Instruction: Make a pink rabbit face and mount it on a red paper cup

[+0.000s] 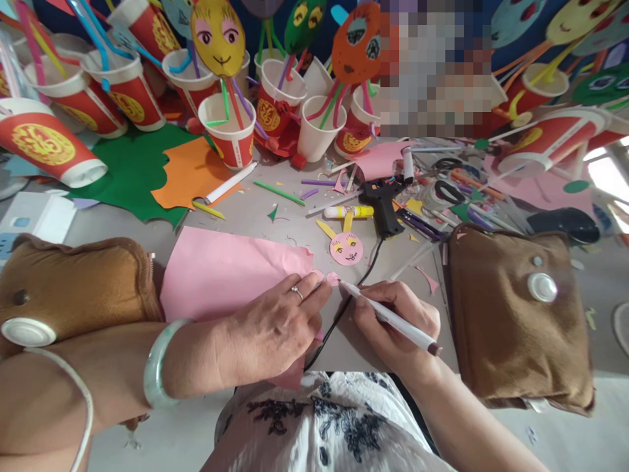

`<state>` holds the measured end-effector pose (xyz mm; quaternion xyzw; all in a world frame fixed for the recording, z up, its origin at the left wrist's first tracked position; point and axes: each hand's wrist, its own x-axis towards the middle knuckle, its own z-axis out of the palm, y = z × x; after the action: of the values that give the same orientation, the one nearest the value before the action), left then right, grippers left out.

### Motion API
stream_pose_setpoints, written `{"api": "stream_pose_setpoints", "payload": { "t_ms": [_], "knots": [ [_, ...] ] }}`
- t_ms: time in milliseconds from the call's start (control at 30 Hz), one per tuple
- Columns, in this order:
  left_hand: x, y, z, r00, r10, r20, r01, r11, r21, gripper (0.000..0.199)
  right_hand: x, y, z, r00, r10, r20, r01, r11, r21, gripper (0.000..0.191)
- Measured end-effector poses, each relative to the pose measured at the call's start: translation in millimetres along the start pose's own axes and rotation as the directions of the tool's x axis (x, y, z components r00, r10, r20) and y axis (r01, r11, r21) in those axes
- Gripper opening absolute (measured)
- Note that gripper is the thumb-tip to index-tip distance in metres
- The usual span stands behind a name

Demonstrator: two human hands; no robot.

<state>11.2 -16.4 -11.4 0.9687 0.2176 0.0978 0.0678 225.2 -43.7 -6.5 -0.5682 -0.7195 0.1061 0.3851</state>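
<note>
My right hand (pixel 410 321) is closed around a white marker (pixel 388 313) with a dark brown end. Its tip touches a small pink paper circle (pixel 333 279). My left hand (pixel 278 321) lies palm down with extended fingers over a pink paper sheet (pixel 226 269). Its fingertips rest beside the small circle, near a second pink paper piece (pixel 318 275) that they partly cover. Just beyond sits a round pink paper face (pixel 346 249) with yellow ears and drawn features.
A black glue gun (pixel 386 210) lies beyond my hands, its cord (pixel 337 321) running between them. Brown cushions (pixel 521 314) flank the work area. Paper cups (pixel 228 131) with straw-mounted faces line the back. Scraps, straws and a yellow marker (pixel 348 212) litter the table.
</note>
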Motion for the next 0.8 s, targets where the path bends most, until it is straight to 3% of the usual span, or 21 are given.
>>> {"api": "stream_pose_setpoints", "payload": {
  "t_ms": [800],
  "knots": [
    [1.3, -0.4, -1.3, 0.999, 0.005, -0.032, -0.005, 1.0, -0.005, 0.021, -2.9, 1.5, -0.1, 1.0, -0.011, 0.017, 0.01, 0.999, 0.032, 0.01]
  ]
}}
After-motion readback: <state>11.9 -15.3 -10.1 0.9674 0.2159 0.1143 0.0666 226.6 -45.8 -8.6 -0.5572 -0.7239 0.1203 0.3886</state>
